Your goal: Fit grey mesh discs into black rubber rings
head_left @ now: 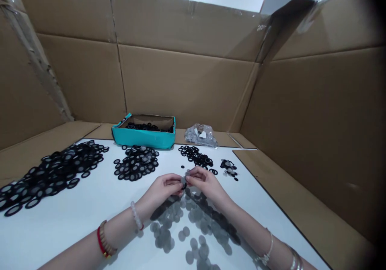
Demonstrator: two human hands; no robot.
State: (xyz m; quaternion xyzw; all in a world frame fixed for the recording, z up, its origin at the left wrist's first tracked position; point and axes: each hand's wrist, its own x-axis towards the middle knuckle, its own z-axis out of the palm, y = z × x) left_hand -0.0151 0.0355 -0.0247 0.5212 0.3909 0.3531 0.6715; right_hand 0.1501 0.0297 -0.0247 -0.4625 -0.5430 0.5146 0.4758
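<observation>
My left hand (164, 187) and my right hand (203, 181) meet over the white table (75, 213), fingertips pinched together on a small black ring with a grey mesh disc (183, 180). Beneath and in front of my hands lies a scatter of grey mesh discs (187, 226). A small pile of black rings (196, 156) lies just beyond my hands. Finished-looking rings with grey centres form a pile (136, 163) further left.
A large heap of black rings (51, 173) covers the table's left side. A teal box (144, 131) holding rings stands at the back, a clear plastic bag (200, 135) beside it. A few rings (229, 167) lie at right. Cardboard walls (187, 81) surround the table.
</observation>
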